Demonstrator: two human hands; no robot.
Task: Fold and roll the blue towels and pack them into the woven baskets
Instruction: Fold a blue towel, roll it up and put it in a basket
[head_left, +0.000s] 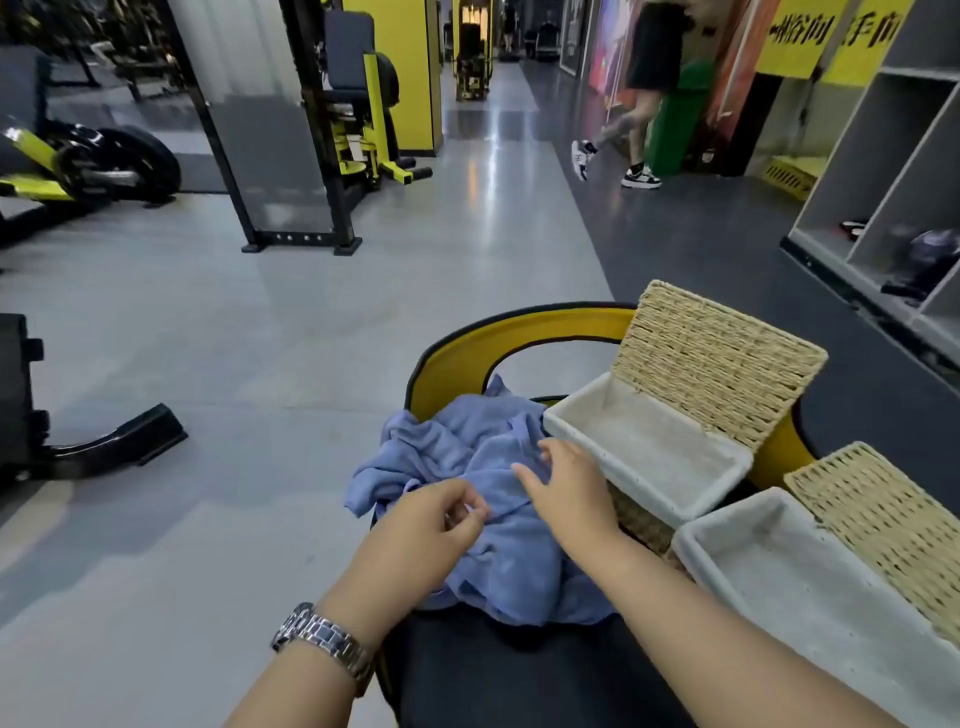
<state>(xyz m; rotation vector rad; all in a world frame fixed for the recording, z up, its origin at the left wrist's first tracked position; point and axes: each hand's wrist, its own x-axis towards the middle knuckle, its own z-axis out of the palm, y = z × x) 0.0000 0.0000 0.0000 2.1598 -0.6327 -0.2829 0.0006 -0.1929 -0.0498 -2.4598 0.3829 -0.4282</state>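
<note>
A crumpled heap of blue towels (467, 467) lies on a black and yellow padded seat (452, 358). My left hand (431, 519) hovers over the heap's near edge with fingers curled, thumb and forefinger close together at a fold of cloth. My right hand (566, 483) lies on the heap's right side with fingers stretched out. Two woven baskets stand to the right with lids raised: the far basket (571, 421) and the near basket (691, 540). Both show white lining and hold nothing.
Grey gym floor stretches left and ahead. A black machine foot (124, 441) lies at the left, a rack frame (291, 228) further back. Grey cubby shelves (883, 182) line the right wall. A person (639, 104) walks in the far aisle.
</note>
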